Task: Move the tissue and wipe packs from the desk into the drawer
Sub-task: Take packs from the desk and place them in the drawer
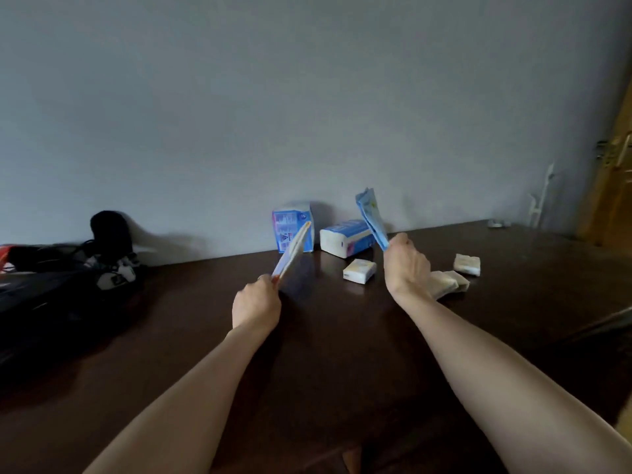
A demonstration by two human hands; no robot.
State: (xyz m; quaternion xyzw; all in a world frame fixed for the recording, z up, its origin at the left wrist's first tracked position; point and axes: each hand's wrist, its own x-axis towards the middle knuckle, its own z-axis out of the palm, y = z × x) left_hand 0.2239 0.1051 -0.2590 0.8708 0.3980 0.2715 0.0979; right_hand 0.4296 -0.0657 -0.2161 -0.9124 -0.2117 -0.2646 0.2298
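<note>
My left hand (255,304) grips a flat white wipe pack with an orange edge (293,252), lifted above the dark desk (307,354). A flat blue wipe pack (371,217) is held upright in my right hand (405,266). Against the wall stand an upright blue tissue pack (290,222) and a white-and-blue tissue pack lying on its side (345,238). Small white pocket packs lie on the desk: one at the middle (359,271), one to the right (467,264), two just behind my right hand (449,283). No drawer is in view.
A black bag with cables and a black round object (68,285) takes up the desk's left end. A wooden door with a handle (615,159) stands at the far right. A small grey item (498,223) lies at the desk's far right edge.
</note>
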